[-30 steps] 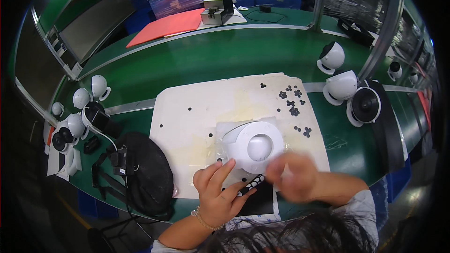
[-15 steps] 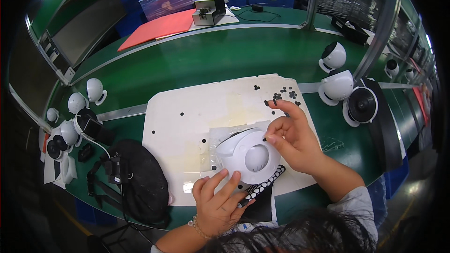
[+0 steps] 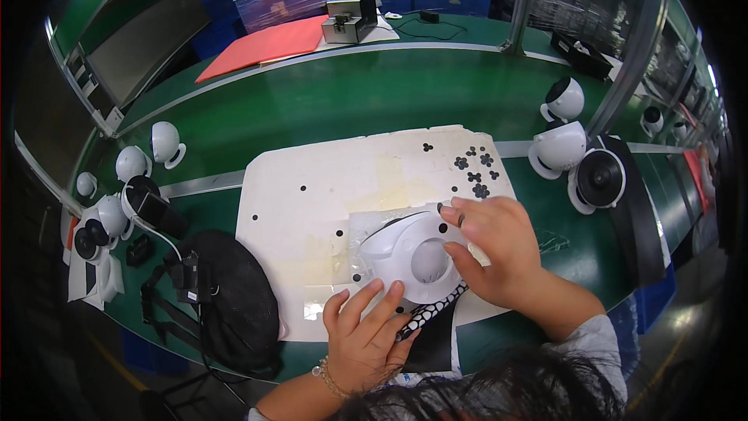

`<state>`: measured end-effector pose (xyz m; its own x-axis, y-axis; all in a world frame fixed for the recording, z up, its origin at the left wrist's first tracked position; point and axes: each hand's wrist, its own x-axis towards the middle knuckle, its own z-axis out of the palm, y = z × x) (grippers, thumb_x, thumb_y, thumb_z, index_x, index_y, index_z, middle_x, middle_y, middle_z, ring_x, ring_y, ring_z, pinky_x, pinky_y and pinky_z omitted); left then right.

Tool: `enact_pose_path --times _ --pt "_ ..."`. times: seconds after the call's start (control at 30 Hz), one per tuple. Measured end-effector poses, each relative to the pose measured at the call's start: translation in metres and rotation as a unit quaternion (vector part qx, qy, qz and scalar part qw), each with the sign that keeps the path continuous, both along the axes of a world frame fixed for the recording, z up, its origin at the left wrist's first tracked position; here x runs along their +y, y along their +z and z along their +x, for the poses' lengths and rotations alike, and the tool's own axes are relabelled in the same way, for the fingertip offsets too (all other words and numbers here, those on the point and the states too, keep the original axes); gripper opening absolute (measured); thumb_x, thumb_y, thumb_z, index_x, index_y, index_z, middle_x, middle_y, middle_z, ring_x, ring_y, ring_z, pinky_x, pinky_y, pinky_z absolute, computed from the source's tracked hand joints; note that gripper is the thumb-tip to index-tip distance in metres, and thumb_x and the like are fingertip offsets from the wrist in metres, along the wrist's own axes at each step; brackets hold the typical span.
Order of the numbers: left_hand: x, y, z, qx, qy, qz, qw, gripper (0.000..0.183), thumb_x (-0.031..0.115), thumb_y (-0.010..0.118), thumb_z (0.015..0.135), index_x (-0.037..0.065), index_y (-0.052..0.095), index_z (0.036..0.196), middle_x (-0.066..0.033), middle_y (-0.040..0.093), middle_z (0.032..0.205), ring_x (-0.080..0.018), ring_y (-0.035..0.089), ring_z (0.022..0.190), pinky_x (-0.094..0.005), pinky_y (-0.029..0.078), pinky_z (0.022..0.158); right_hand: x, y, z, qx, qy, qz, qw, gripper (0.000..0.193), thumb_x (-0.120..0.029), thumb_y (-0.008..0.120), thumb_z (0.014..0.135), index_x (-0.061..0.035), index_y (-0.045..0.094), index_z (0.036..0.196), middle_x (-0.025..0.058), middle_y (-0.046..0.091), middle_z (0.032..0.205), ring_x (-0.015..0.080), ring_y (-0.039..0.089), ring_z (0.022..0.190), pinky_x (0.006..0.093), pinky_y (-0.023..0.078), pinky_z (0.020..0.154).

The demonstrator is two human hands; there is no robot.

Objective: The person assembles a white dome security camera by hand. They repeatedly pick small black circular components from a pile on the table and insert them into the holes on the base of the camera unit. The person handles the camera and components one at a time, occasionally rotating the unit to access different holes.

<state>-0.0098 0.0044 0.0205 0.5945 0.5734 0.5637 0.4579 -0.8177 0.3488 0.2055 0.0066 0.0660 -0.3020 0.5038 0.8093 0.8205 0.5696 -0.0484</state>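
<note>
In front of me a white rounded camera housing (image 3: pixel 378 249) lies on its side, its ring-shaped base (image 3: pixel 405 265) facing up. One small black round pad (image 3: pixel 442 228) sits on the ring. My left hand (image 3: pixel 365 331) rests stretched fingertips against the ring's near-left edge. Its thumb side closes on the end of a black sheet with white circles (image 3: pixel 436 308), which runs along the housing's near side. Over the ring's right side is my right hand (image 3: pixel 499 245), fingers curved and thumb apart, with small black pads (image 3: pixel 460 220) on its fingertips.
More black pads (image 3: pixel 481 190) dot the pale board (image 3: pixel 288 222) under the housing. White cameras stand at left (image 3: pixel 165 143) and right (image 3: pixel 561 146). A black bag (image 3: pixel 234 296) with a cable lies left of the board. A metal rail (image 3: pixel 335 55) crosses the green bench behind.
My right hand has come down and its thumb has moved off the ring, leaving a black pad there. My left hand has hardly moved.
</note>
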Motion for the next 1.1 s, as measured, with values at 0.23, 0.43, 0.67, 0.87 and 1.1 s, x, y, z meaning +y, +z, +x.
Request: enact_pose_path --times 0.23,0.43,0.67,0.87,1.1 --pt "0.001 -0.001 -0.001 -0.008 -0.008 0.003 1.0 0.019 0.022 0.065 0.07 0.011 0.062 0.085 -0.0061 0.053 0.122 -0.0227 0.045 0.113 -0.0425 0.026 0.092 0.013 -0.005 -0.013 0.275 0.142 -0.273 0.911 0.039 0.001 0.052 0.079 -0.0035 0.04 0.116 0.0054 0.056 0.085 0.0222 0.051 0.087 0.0348 0.036 0.085" --pt "0.001 -0.002 -0.002 -0.003 -0.007 0.002 1.0 0.019 0.022 0.064 0.071 0.011 0.061 0.087 -0.0049 0.051 0.124 -0.0224 0.045 0.113 -0.0431 0.026 0.092 0.018 -0.005 -0.018 0.261 0.149 -0.312 0.901 0.037 -0.001 0.051 0.08 -0.0031 0.04 0.116 0.0053 0.056 0.083 0.023 0.05 0.089 0.0377 0.031 0.089" --pt "0.002 -0.004 -0.003 -0.001 -0.014 0.005 1.0 0.022 0.022 0.065 0.069 0.011 0.061 0.088 -0.0051 0.05 0.125 -0.0235 0.043 0.115 -0.0443 0.026 0.093 0.018 -0.005 -0.019 0.247 0.141 -0.31 0.907 0.039 -0.002 0.053 0.079 -0.003 0.039 0.116 0.0052 0.059 0.087 0.024 0.05 0.092 0.0394 0.029 0.091" --pt "0.003 -0.004 -0.003 0.008 -0.025 0.005 1.0 0.026 0.018 0.068 0.065 0.011 0.061 0.089 -0.0064 0.048 0.125 -0.0258 0.039 0.118 -0.0464 0.025 0.095 0.014 0.001 -0.018 0.117 0.079 -0.224 0.964 0.036 -0.004 0.057 0.076 -0.0056 0.049 0.111 0.0031 0.059 0.088 0.0221 0.051 0.094 0.039 0.029 0.088" --pt "0.004 -0.007 -0.002 0.006 -0.021 0.017 1.0 0.025 0.017 0.067 0.065 0.011 0.06 0.089 -0.0066 0.047 0.126 -0.0261 0.04 0.117 -0.0459 0.025 0.095 -0.01 0.008 -0.022 -0.102 -0.059 -0.095 0.988 0.032 -0.014 0.063 0.073 -0.015 0.058 0.105 0.0053 0.057 0.107 0.0215 0.047 0.111 0.0414 0.026 0.09"
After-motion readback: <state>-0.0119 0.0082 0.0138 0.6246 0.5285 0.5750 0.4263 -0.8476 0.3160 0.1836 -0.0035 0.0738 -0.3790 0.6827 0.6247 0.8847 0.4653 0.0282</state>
